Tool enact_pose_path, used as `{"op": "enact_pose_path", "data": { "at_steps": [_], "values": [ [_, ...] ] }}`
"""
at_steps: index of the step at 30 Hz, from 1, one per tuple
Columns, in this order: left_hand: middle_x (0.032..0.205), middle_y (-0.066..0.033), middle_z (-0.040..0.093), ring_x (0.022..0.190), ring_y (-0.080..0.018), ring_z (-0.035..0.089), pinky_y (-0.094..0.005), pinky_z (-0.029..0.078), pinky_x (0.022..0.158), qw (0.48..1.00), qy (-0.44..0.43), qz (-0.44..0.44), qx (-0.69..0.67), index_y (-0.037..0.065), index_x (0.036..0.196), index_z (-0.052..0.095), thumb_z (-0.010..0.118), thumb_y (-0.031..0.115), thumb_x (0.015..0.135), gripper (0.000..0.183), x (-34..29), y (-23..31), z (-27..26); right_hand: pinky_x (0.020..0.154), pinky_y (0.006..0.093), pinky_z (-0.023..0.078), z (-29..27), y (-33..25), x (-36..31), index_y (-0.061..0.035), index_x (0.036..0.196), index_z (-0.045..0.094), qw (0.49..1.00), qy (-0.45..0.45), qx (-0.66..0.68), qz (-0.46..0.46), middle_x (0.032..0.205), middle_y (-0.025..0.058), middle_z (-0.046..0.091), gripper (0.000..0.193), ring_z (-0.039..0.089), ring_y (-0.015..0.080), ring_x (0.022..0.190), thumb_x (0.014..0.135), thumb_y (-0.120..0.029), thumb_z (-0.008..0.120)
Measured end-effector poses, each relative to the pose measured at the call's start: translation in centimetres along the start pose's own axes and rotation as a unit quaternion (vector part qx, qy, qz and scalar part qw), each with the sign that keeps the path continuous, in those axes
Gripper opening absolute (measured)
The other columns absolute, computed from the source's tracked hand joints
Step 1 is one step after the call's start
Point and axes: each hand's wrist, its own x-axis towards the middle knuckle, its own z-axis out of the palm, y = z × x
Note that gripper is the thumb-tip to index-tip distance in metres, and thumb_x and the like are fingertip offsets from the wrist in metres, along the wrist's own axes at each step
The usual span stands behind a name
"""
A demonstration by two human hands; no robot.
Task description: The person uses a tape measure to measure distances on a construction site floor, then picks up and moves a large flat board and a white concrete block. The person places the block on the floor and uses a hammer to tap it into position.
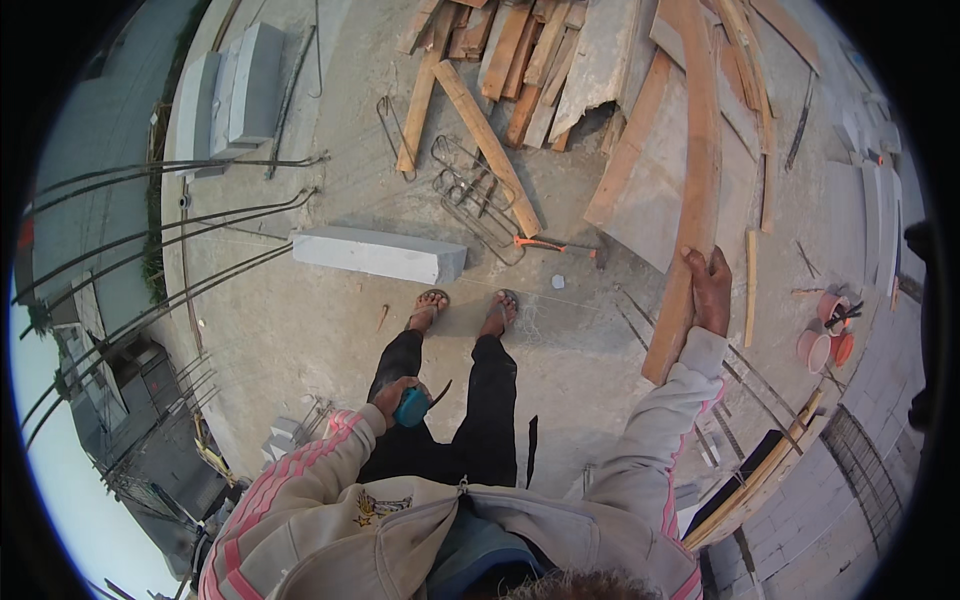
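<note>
Above my left thigh, my left hand is closed round a teal tape measure with a black strap hanging off it. At the right, my right hand grips the edge of a long wooden plank, close to its near end. The plank stretches away from me past a sheet of board, and its far end runs out of the top of the view. A hammer with an orange handle lies on the concrete floor ahead of my feet, left of the plank.
A pale block lies just ahead of my feet. Bent steel stirrups and a lumber pile lie beyond. Rebar rods jut in from the left. Several buckets stand at the right, near more rods and block walling.
</note>
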Motion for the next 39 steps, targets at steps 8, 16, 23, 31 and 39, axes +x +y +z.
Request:
{"op": "enact_pose_path", "data": {
  "at_steps": [8,16,23,31,39],
  "values": [
    [0.098,-0.0173,0.067,0.095,-0.0286,0.067,-0.0397,0.054,0.088,0.986,-0.060,0.141,-0.058,0.000,0.097,0.065,0.058,0.033,0.095,0.034,1.3,1.3,3.1,0.102,0.0444,0.048,-3.9,6.7,24.6,0.0025,0.139,0.053,0.868,0.187,-0.457,-0.055,0.128,0.0267,0.063,0.086,0.063,0.0390,0.116,0.078,-0.056,0.072],
    [0.103,-0.0160,0.066,0.101,-0.0278,0.065,-0.0388,0.054,0.091,0.979,-0.097,0.119,-0.133,0.000,0.098,0.066,0.054,0.033,0.098,0.035,2.9,0.0,2.5,0.092,0.0460,0.052,14.0,19.9,10.9,-0.0107,0.128,0.063,0.927,-0.086,-0.364,-0.012,0.111,0.0215,0.071,0.056,0.067,0.0390,0.106,0.086,-0.047,0.067],
    [0.097,-0.0112,0.068,0.092,-0.0214,0.065,-0.0342,0.052,0.087,0.978,-0.081,0.135,-0.136,0.001,0.097,0.066,0.052,0.036,0.099,0.039,7.9,-0.3,0.2,0.089,0.0439,0.053,31.5,27.9,-8.1,-0.0050,0.129,0.061,0.883,-0.288,-0.371,0.004,0.114,0.0223,0.068,0.055,0.068,0.0367,0.103,0.087,-0.040,0.070],
    [0.086,-0.0073,0.062,0.086,-0.0178,0.057,-0.0308,0.045,0.082,0.897,0.045,0.395,0.195,0.003,0.092,0.065,0.049,0.037,0.100,0.039,20.8,2.0,-11.9,0.092,0.0482,0.052,36.0,34.3,-1.9,-0.0074,0.131,0.059,0.832,-0.265,-0.487,0.008,0.122,0.0185,0.064,0.053,0.065,0.0370,0.108,0.088,-0.037,0.068],
    [0.095,-0.0172,0.067,0.091,-0.0373,0.065,-0.0446,0.051,0.081,0.756,0.294,0.355,0.464,0.006,0.093,0.069,0.069,0.044,0.088,0.038,39.5,0.9,-23.1,0.099,0.0503,0.049,36.7,40.2,13.3,-0.0138,0.135,0.054,0.716,-0.120,-0.682,-0.094,0.126,0.0163,0.057,0.060,0.056,0.0364,0.121,0.083,-0.035,0.074]
  ]
}}
